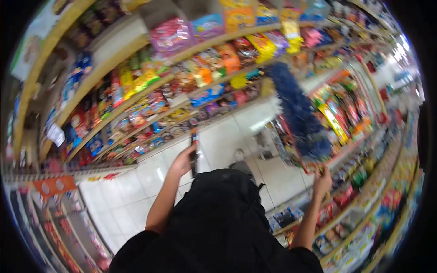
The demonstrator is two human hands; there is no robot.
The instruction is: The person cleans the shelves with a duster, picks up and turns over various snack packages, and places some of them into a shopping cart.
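Note:
My right hand (322, 179) is closed around the lower end of a duster, whose handle is mostly hidden. The duster's fluffy dark blue head (300, 116) rises from that hand towards the shelves, in front of a red-rimmed basket or cart (339, 152) of bright snack packets. My left hand (182, 161) is wrapped around a slim dark object with an orange patch at its top (194, 148). Motion blur hides what kind of object that is. It is held over the white tiled floor, apart from the shelves.
Curved by the lens, shelves (136, 101) full of colourful snack bags run along the left and top. More stocked shelves (346, 227) stand at the lower right. A rack with an orange sign (54, 185) is at the left. White floor tiles (218, 136) lie between the shelves.

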